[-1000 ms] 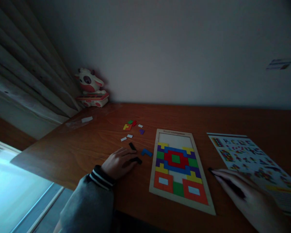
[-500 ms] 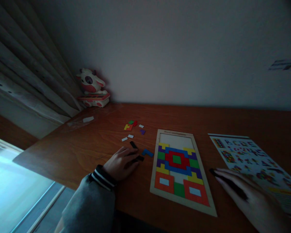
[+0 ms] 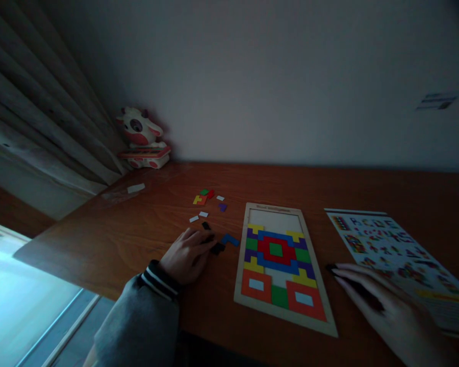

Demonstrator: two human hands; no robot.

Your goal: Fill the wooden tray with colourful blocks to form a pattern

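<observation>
My left hand rests on the table left of the puzzle board, its fingers on black pieces. A blue piece lies just beyond the fingertips. The wooden board holds red, blue, green, yellow, purple and orange pieces, with a bare strip at its far end. To the right of the board, my right hand pinches a small black piece between thumb and fingers, above the edge of the printed sheet.
Loose white, purple, red, green and yellow pieces lie beyond my left hand. The pattern sheet is at the right. A cow toy stands at the back left, near the curtain and a clear wrapper.
My left fingers have shifted over the black pieces, which now lie closer together. The whole view has moved slightly; my right hand keeps its black piece.
</observation>
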